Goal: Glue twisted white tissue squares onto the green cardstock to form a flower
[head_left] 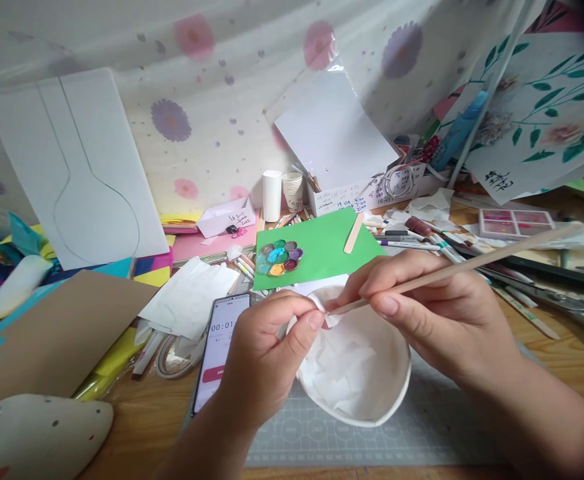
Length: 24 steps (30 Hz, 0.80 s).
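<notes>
My left hand (272, 347) pinches a small piece of white paper (333, 320) between thumb and finger, above the near-left rim of a white bowl. In my right hand (437, 313) is a long, thin wooden stick (487, 261), held like a pen. Its lower end meets the white paper at my left fingertips; whether that end carries bristles I cannot tell. Below both hands the white bowl (403, 373) rests on a grey cutting mat (292, 433). Crumpled white paper pieces (342, 373) lie inside it. My hands hide part of the bowl's far rim.
Behind the bowl, a flower-shaped paint palette (281, 257) and a craft stick (354, 233) lie on green paper (322, 233). A phone (217, 347) and white tissue (189, 297) are at left. Scissors (567, 300) and pens (437, 243) crowd the right.
</notes>
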{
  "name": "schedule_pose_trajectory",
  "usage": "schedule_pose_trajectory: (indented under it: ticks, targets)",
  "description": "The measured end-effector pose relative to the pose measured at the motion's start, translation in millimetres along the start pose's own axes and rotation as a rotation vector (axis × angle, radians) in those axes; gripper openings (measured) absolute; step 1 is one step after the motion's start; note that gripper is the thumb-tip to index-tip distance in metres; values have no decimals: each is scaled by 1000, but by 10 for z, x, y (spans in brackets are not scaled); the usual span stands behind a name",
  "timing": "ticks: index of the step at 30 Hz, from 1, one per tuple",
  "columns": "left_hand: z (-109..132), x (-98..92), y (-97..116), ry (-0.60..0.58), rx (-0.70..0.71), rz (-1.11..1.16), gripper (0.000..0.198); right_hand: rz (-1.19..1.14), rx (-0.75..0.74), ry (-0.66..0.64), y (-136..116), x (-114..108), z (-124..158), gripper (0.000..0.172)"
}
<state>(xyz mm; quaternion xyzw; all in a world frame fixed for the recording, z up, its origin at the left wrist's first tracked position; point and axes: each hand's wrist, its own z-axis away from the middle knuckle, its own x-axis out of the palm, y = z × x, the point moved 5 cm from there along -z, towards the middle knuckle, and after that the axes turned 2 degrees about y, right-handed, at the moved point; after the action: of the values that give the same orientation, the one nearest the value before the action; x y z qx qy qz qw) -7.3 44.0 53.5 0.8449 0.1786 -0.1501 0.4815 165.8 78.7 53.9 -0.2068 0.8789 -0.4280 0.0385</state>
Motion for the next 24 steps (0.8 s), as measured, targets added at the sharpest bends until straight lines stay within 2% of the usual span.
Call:
schedule_pose_trajectory:
  ticks: [11,18,24]
  targets:
    - [37,16,-85,-40,-49,133,22,-181,44,-63,47,28,19,10]
    - [62,26,-129,-63,-143,195,22,-182,55,-59,41,26,19,9]
    - [40,19,-126,-54,-137,135,24,-161,67,-54,59,27,0,8]
